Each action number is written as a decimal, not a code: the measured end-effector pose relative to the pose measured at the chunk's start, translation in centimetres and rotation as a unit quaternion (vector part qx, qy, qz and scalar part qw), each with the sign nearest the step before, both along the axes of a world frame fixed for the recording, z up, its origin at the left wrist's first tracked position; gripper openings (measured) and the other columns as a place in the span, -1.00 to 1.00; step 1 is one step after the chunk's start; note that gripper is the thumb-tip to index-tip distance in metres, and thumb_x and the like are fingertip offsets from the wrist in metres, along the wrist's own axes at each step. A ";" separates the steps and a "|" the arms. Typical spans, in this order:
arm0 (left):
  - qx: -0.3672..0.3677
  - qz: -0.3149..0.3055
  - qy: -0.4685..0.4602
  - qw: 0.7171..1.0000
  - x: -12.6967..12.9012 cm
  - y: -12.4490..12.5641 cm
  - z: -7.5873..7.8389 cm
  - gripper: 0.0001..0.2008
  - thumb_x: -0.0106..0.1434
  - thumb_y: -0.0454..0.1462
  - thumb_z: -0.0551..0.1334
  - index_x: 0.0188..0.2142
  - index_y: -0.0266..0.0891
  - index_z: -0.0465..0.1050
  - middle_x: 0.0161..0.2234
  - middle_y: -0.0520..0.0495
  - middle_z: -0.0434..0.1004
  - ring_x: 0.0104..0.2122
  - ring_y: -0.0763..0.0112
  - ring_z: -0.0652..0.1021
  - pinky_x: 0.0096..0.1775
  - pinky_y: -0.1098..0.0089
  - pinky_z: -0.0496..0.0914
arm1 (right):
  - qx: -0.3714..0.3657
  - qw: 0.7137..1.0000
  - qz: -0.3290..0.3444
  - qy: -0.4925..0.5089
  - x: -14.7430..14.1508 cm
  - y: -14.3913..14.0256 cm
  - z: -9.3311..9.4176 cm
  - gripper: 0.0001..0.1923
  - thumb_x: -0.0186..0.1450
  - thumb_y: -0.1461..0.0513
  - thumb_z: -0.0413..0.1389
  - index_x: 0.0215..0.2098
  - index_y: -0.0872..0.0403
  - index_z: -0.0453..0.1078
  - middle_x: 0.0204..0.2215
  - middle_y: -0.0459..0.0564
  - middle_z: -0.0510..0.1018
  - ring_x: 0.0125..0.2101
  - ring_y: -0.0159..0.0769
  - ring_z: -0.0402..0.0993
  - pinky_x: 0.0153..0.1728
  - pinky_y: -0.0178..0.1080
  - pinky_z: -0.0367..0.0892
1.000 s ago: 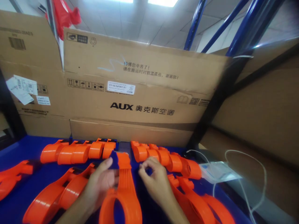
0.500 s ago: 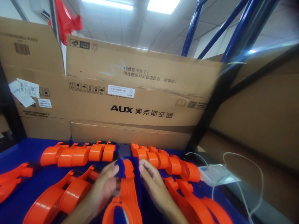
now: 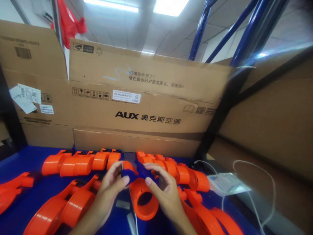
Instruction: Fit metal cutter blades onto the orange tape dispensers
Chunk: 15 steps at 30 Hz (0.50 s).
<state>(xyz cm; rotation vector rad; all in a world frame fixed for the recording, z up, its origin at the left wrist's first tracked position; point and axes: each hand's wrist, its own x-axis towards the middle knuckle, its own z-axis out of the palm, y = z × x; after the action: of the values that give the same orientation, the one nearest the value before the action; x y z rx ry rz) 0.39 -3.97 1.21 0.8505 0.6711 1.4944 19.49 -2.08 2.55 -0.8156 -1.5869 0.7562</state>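
Left hand point(image 3: 111, 182) and right hand point(image 3: 160, 186) jointly grasp one orange part point(image 3: 143, 195), now tipped up so its ring opening faces the camera, where half a second earlier it lay flat. Fingertips pinch a dark blue piece point(image 3: 137, 171) at its 12 o'clock end, above the blue table point(image 3: 29, 156).

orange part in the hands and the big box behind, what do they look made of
Orange part: looks like moulded plastic, smooth and slightly glossy, with light sheen on its round rim. Both the left hand and right hand grip it.
Big box: brown corrugated cardboard, matte, with creased edges, printed text and stuck-on labels.
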 end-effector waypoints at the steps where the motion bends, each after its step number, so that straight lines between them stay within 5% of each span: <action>1: 0.004 0.000 0.003 1.000 0.1 -0.1 0.1 -0.60 0.16 -0.26 0.43 0.00 -0.04 0.52 0.12 -0.08 0.54 0.06 0.11 0.53 -0.13 0.30 0.50 | 0.005 1.000 0.002 -0.003 0.1 0.0 0.0 -0.73 0.29 0.13 0.27 -0.06 -0.03 0.50 -0.04 0.08 0.60 0.03 -0.02 0.46 0.13 0.01 0.28; 15: 0.030 -0.015 -0.003 0.999 -0.3 0.2 -0.1 -0.57 0.16 -0.29 0.43 0.03 0.02 0.52 0.06 -0.04 0.55 0.07 0.13 0.51 -0.04 0.27 0.47 | -0.028 0.999 0.027 -0.025 -0.1 0.0 -0.3 -0.72 0.30 0.13 0.26 -0.02 -0.04 0.50 -0.03 0.05 0.60 0.04 -0.03 0.49 0.14 -0.01 0.29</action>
<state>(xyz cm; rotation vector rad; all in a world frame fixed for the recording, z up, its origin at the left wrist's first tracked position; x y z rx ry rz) 0.09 -3.74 1.16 0.8982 0.6100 1.4946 19.35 -2.04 2.23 -0.8405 -1.6438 0.8293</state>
